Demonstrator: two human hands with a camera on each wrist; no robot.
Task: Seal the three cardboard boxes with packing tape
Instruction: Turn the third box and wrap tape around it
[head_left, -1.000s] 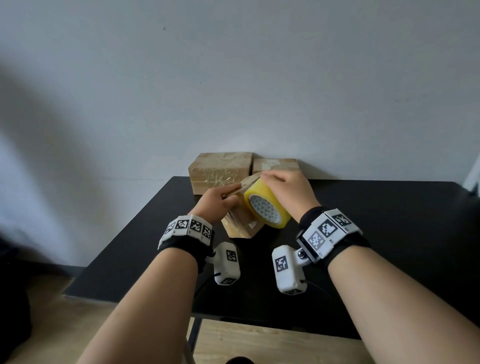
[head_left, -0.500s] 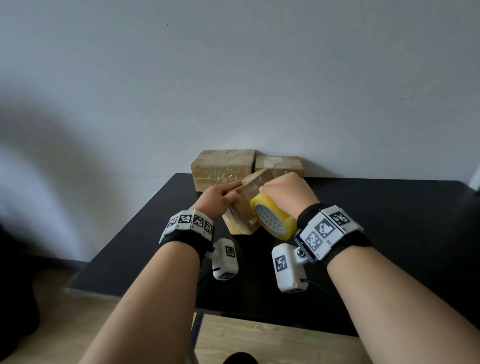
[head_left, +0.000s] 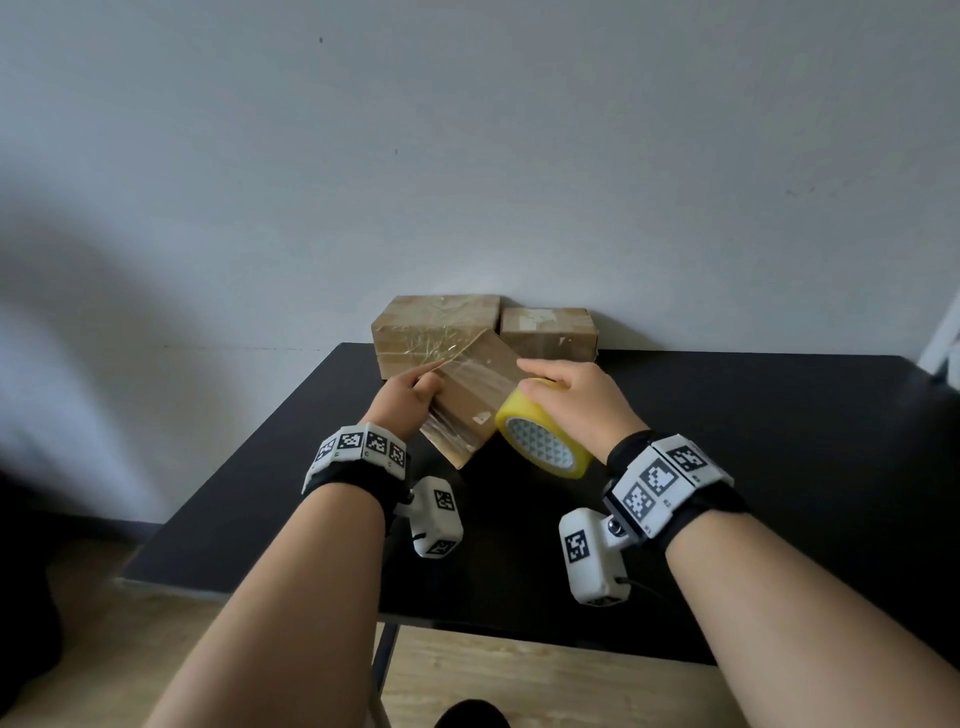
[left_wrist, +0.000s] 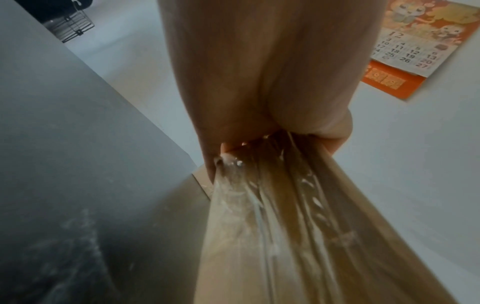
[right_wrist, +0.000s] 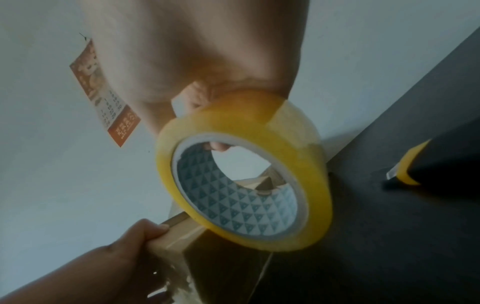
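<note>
blocked: two boxes (head_left: 483, 332) against wall (head_left: 467, 156) | free: black table (head_left: 753, 441) right of tape roll (head_left: 540, 447)

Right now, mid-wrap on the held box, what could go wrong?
1. The left hand holds the tilted box by one end only; pull from the tape roll may twist it loose.
2. Tape already on the box looks wrinkled; more layers could crease.
3. The box beside the taped one may be overlooked.

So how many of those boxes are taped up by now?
One looks done: the back left box is shiny with tape. The left hand grips the tilted box while the right hand winds the yellow tape roll. The back right box shows no clear wrap.
</note>
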